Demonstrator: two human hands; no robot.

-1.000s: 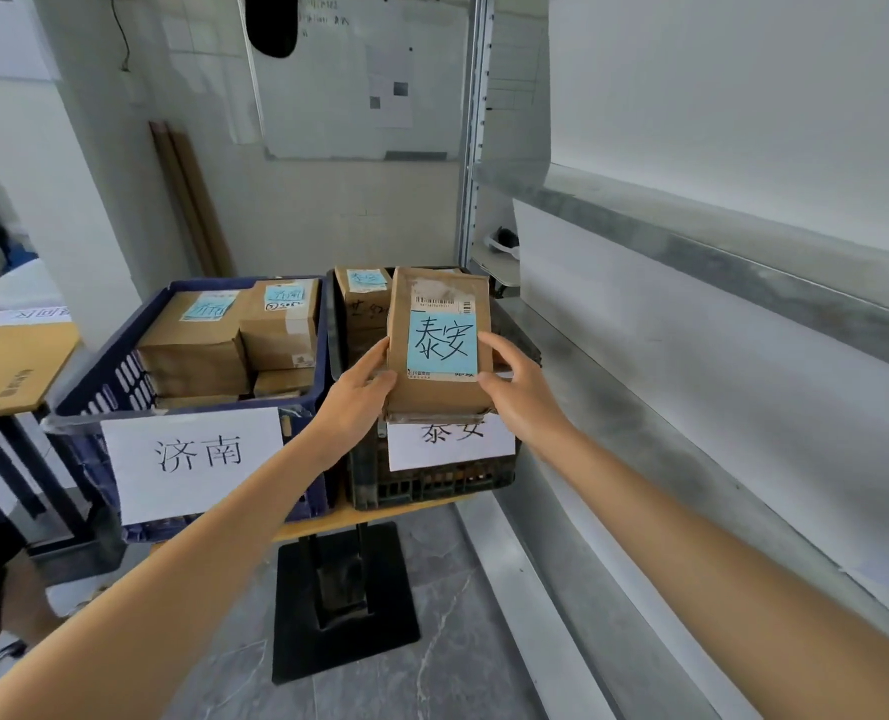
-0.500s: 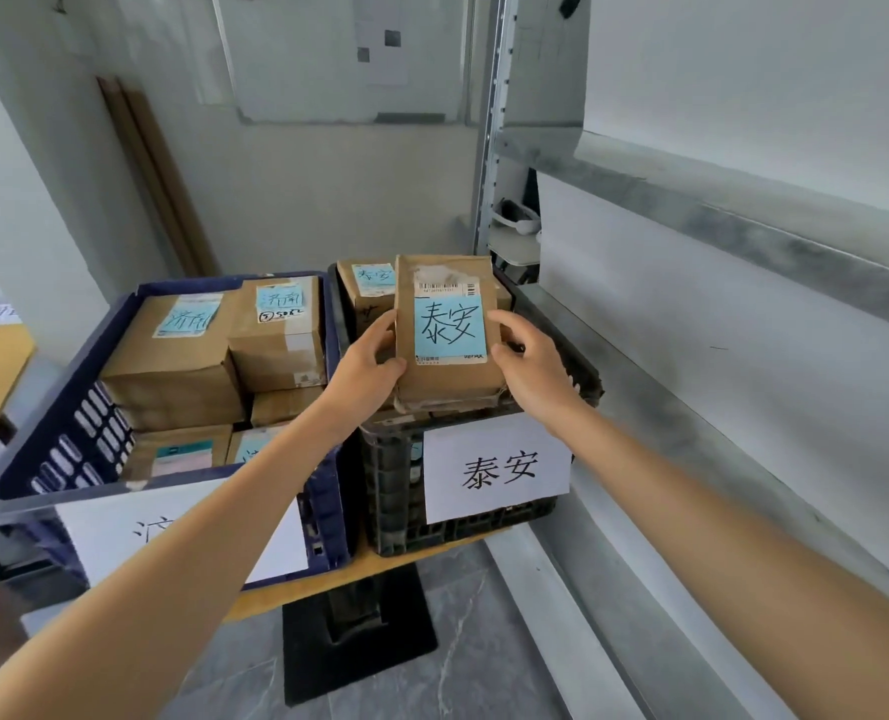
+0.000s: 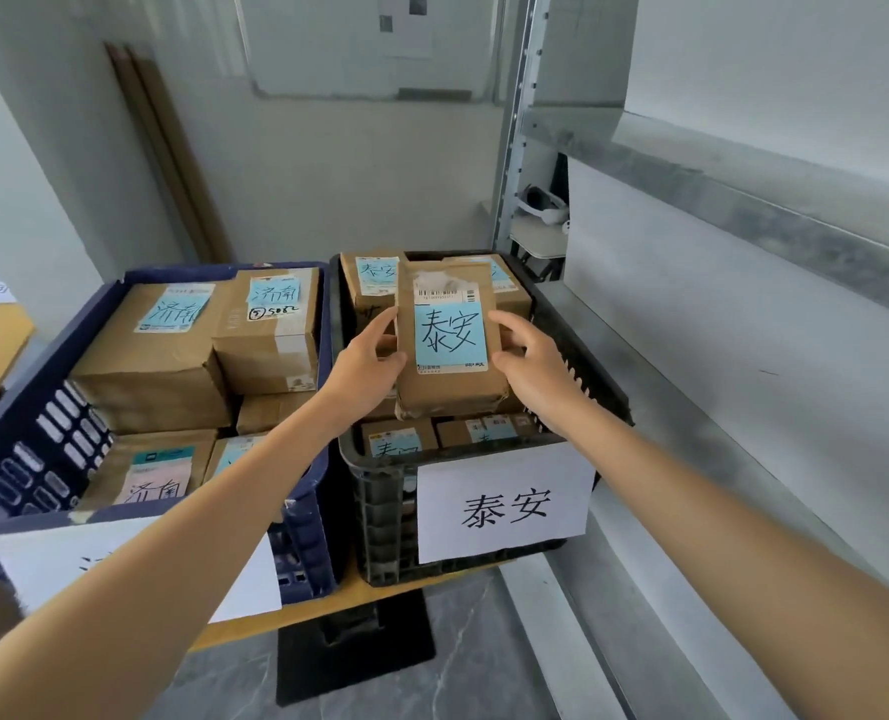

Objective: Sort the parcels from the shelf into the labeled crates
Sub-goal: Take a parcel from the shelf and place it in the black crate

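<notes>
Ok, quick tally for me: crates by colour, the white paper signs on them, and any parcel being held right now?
blue crate: 1
black crate: 1
white paper sign: 2
held parcel: 1
Total: 5

Both hands hold a brown parcel (image 3: 450, 376) over the black crate (image 3: 380, 517), the left hand (image 3: 367, 363) gripping its left edge and the right hand (image 3: 528, 358) its right edge. Its blue label (image 3: 450, 332) reads 泰安, the same as the white sign (image 3: 505, 504) on the crate's near wall. More brown parcels lie in the crate beneath. Just to the left stands a blue crate (image 3: 37, 449) packed with boxes labelled 济南. Both crates sit on a wooden tabletop (image 3: 297, 615), and a grey metal shelf (image 3: 718, 200) runs along the right.
</notes>
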